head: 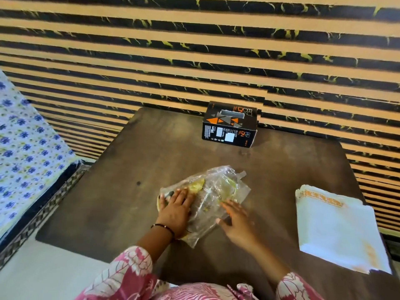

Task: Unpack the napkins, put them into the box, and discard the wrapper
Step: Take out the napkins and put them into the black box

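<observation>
At the far left edge you have a bed (23,146) covered in a white cloth with blue flowers, standing just beside the dark brown bench (134,161).

Your left hand (175,210) lies flat on the left end of the wrapper (207,195), fingers straight and together, palm pressing it down to the bench. A thin dark bracelet (164,228) sits on that wrist, and a pink and white patterned sleeve (127,271) covers the forearm.

The wrapper is clear crumpled plastic with yellow-green print, empty and flattened. Its long axis runs on a diagonal, from the near left by your wrist up to the far right, where a loose flap points toward the wall.

Your right hand (237,217) is spread wide, fingers straight and apart, its fingertips touching the wrapper's near right edge. It grips nothing. The picture is blurred here, so how hard it presses you cannot tell.

Farther back, near the striped wall (194,50), the black box (230,124) with orange triangles stands upright, a slot in its top, well apart from the wrapper.

At the right, the stack of white napkins (337,230) lies flat on the bench, unwrapped, with an orange printed band along its far edge, well apart from your right hand.
</observation>
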`<state>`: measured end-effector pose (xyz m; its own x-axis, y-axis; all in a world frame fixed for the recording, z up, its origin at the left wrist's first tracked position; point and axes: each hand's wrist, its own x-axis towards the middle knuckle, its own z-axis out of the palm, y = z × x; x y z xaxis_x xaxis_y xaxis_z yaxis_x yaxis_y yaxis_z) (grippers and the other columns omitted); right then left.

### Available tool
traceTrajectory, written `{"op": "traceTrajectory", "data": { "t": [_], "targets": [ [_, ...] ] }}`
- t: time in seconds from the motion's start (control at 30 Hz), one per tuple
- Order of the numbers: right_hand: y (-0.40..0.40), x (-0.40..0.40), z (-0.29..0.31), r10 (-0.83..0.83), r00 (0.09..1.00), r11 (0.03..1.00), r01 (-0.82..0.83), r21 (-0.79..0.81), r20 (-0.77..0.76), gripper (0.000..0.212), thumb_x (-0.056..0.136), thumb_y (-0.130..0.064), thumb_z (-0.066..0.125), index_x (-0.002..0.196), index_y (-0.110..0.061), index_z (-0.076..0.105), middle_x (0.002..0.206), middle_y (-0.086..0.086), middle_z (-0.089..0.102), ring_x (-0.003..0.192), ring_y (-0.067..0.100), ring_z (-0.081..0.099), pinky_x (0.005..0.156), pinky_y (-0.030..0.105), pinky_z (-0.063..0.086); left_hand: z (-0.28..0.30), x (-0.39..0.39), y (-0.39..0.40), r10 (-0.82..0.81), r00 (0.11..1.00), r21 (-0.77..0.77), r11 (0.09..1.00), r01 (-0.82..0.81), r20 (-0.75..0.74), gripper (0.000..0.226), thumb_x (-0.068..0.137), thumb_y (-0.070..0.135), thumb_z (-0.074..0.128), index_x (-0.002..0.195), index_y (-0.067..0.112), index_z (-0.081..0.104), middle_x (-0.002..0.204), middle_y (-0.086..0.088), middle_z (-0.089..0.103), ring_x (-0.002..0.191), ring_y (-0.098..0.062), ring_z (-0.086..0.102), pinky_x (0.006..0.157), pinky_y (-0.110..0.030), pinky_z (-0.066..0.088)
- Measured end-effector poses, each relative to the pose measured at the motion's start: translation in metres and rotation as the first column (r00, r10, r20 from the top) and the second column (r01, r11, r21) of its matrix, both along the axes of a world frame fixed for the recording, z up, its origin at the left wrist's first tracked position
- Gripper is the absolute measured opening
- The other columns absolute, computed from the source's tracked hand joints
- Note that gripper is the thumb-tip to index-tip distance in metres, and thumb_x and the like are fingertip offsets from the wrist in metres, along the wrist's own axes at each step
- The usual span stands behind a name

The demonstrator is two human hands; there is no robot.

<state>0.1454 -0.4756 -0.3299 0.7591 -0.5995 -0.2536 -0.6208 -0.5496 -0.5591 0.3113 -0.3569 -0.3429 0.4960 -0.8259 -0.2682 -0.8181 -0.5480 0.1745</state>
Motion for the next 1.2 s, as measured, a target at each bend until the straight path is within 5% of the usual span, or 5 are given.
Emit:
{"op": "traceTrajectory", "data": {
  "t": [0.43, 0.67, 0.77, 0.93, 1.2],
  "targets": [
    [0.106, 0.164, -0.014, 0.227, 0.954, 0.955, -0.258, -0.148, -0.195, 0.071, 0.092, -0.047, 0.034, 0.147, -0.026, -0.006, 0.156, -0.005, -0.020, 0.142, 0.019, -0.022, 0.113, 0.052, -0.014, 0.005, 0.113, 0.121, 0.386, 0.918, -0.063, 0.918, -0.392, -0.094, 0.052, 0.096, 0.035, 0.026, 0.146, 0.026, 0.012, 0.158, 0.002, 0.008, 0.145, -0.020, 0.005, 0.113, -0.060, 0.002],
    [0.117, 0.202, 0.002, 0.200, 0.978, 0.931, -0.208, -0.300, -0.056, 0.056, 0.096, -0.028, 0.035, 0.147, -0.020, 0.012, 0.159, 0.001, 0.005, 0.145, 0.018, -0.006, 0.114, 0.040, -0.010, 0.017, 0.129, 0.123, 0.398, 0.916, -0.150, 0.909, -0.388, 0.043, 0.044, 0.088, 0.039, 0.043, 0.128, 0.023, 0.037, 0.134, -0.007, 0.036, 0.123, -0.029, 0.034, 0.101, -0.048, 0.029],
    [0.132, 0.199, 0.012, 0.247, 0.969, 0.923, -0.225, -0.314, 0.031, 0.061, 0.093, -0.038, 0.040, 0.146, -0.019, 0.018, 0.158, 0.002, 0.012, 0.146, 0.019, 0.001, 0.113, 0.033, -0.007, 0.014, 0.137, 0.118, 0.293, 0.955, -0.233, 0.933, -0.276, 0.044, 0.050, 0.090, 0.032, 0.041, 0.138, 0.023, 0.030, 0.145, -0.008, 0.031, 0.134, -0.031, 0.026, 0.109, -0.050, 0.021],
    [0.143, 0.186, -0.003, 0.337, 0.927, 0.895, -0.370, -0.249, -0.167, 0.086, 0.082, -0.057, 0.045, 0.148, -0.021, 0.004, 0.159, 0.002, -0.004, 0.145, 0.020, -0.009, 0.110, 0.037, -0.013, 0.003, 0.154, 0.114, 0.171, 0.984, -0.099, 0.981, -0.166, 0.047, 0.059, 0.089, 0.045, 0.013, 0.146, 0.032, 0.005, 0.158, 0.001, 0.006, 0.145, -0.022, -0.005, 0.108, -0.056, -0.017],
    [0.122, 0.169, -0.014, 0.346, 0.918, 0.895, -0.385, -0.227, -0.193, 0.084, 0.077, -0.067, 0.028, 0.145, -0.034, -0.010, 0.150, -0.013, -0.024, 0.142, 0.013, -0.019, 0.105, 0.040, -0.023, 0.003, 0.160, 0.108, 0.245, 0.970, 0.008, 0.970, -0.245, 0.008, 0.059, 0.094, 0.050, 0.022, 0.146, 0.032, 0.001, 0.158, 0.005, -0.002, 0.145, -0.019, -0.006, 0.107, -0.067, -0.010]
  ]
}}
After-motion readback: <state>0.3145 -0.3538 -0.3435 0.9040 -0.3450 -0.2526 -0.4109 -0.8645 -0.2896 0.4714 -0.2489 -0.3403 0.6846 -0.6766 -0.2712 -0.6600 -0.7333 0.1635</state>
